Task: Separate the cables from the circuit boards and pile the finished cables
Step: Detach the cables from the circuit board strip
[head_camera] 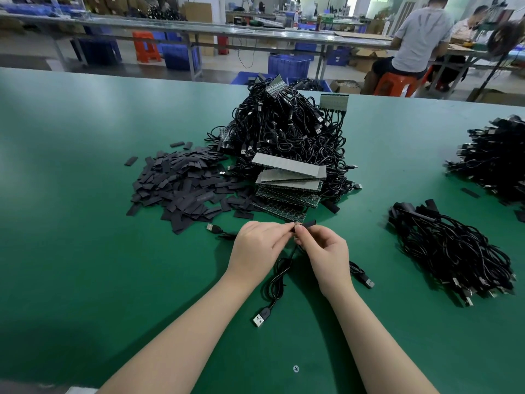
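Note:
My left hand (257, 248) and my right hand (324, 251) meet at the table's middle, both pinching one end of a black USB cable (277, 282). A short black sleeve (309, 223) sticks out to the right from my right fingertips. The cable hangs down between my wrists, its USB plug (260, 318) lying on the green table (85, 251). Just beyond my hands lies a stack of circuit boards (287, 180) against a tall heap of black cables still joined to boards (287, 126). A pile of finished cables (451, 251) lies to the right.
A spread of flat black sleeves (181, 186) lies left of the boards. Two loose USB cables lie by my hands, one to the left (214, 228) and one to the right (363, 277). Another cable pile (494, 160) sits at the far right edge. People sit at a far bench.

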Available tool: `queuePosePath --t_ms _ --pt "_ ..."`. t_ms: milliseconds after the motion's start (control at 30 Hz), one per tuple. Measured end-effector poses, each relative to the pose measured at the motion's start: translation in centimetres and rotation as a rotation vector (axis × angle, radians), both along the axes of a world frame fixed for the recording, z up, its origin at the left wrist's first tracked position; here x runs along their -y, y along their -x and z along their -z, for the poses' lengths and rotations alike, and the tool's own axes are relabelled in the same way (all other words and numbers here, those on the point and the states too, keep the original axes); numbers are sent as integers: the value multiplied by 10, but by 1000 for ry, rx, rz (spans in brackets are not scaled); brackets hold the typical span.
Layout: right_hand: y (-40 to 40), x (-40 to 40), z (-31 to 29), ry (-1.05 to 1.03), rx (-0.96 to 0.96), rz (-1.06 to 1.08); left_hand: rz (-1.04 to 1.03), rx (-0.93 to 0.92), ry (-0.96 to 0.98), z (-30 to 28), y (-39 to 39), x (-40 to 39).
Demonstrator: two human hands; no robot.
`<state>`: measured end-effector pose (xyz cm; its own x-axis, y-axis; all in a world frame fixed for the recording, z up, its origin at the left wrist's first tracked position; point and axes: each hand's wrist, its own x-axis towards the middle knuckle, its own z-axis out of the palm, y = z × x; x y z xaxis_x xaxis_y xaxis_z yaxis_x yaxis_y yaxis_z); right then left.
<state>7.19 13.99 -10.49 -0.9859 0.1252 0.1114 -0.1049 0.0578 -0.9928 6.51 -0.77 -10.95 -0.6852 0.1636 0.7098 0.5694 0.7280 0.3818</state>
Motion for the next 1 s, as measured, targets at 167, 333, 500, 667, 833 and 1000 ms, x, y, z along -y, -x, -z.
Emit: queuePosePath --t_ms 167,333,500,667,833,1000 --pt "1 1 1 -45 -14 -9 10 -47 18 0 0 0" --pt "2 1 3 -81 -24 -27 23 -67 34 3 3 0" --pt "0 5 6 -85 -86 37 -20 -20 -22 3 3 0" --pt "-1 5 7 -48 -130 98 -28 -15 -9 2 3 0" --pt "-2 6 6 -54 -114 95 -10 -85 28 2 3 -1" --pt "-1 5 4 -69 -111 100 -10 -100 23 3 3 0"
